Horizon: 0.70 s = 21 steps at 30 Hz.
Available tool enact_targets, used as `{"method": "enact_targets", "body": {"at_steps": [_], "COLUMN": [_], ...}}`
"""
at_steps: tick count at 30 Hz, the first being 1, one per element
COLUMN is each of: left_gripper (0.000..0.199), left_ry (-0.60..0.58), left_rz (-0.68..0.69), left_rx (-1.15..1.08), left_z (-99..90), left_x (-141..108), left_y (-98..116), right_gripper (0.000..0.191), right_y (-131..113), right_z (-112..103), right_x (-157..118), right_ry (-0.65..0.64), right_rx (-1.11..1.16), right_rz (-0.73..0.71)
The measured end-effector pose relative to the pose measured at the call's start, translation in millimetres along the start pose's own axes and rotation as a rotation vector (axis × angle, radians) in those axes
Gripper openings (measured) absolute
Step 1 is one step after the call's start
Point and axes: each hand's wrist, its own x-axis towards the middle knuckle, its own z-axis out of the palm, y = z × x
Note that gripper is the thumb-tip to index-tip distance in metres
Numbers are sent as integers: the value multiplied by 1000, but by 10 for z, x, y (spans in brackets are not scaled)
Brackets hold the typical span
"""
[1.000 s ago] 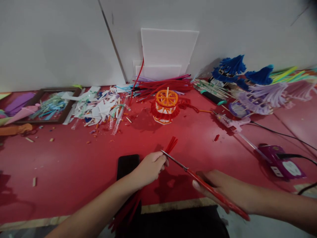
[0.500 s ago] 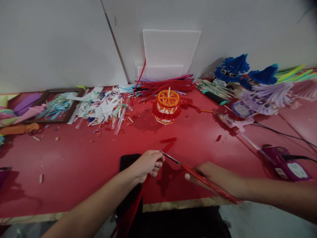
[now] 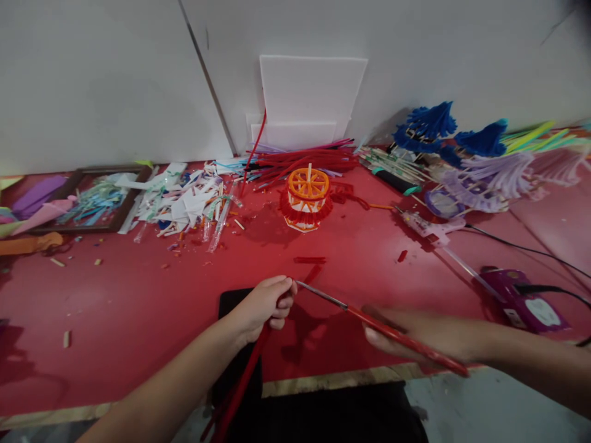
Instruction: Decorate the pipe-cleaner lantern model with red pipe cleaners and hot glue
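My left hand (image 3: 268,307) is closed round red pipe cleaners (image 3: 244,389), whose long ends hang down over the table's front edge. My right hand (image 3: 415,332) holds a long red-handled tool with a slim metal tip (image 3: 406,340); whether it is scissors or pliers I cannot tell. Its tip meets the pipe cleaner at my left fingertips. Just beyond lie short cut red pipe cleaner pieces (image 3: 310,260). Farther back stands a small round orange, white and red model (image 3: 308,197) with a spoked top. Beneath my left forearm is a black flat object (image 3: 233,301), partly covered.
A glue gun (image 3: 431,227) lies at right, near a purple box with a cable (image 3: 521,298). Blue and lilac pipe cleaner models (image 3: 434,123) stand behind it. Red pipe cleaners (image 3: 305,161) are heaped at the wall. White scraps (image 3: 194,200) and a brown frame (image 3: 124,206) lie left.
The right hand has shifted slightly right and the tool's handle reaches farther right, with its tip still at the left fingertips. The whole view has slid a little leftward.
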Motion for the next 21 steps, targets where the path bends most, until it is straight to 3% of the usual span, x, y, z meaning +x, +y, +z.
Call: {"method": "enact_targets", "body": {"at_steps": [3, 5, 11, 14, 18, 21], "left_gripper": [23, 24, 24, 24, 22, 21], "left_ry": [12, 6, -22, -31, -22, -20], "left_rz": [12, 11, 17, 27, 46, 63], "left_rx": [-11, -21, -35, -37, -50, -66], "left_z": [-19, -25, -3, 19, 30, 24], "left_x": [-24, -54, -125, -142, -152, -132], "left_y": [-12, -10, 42, 47, 45, 62], "right_gripper": [49, 52, 51, 46, 42, 41], "right_y": [43, 157, 433, 457, 526, 497], "right_z": [-165, -249, -349, -404, -527, -508], "right_x": [-63, -56, 78, 107, 106, 152], "right_ry": [-63, -27, 403, 511, 458, 535], "right_rx": [-82, -151, -451, -540, -543, -669], "right_rz": [-20, 7, 346, 442, 448, 308]}}
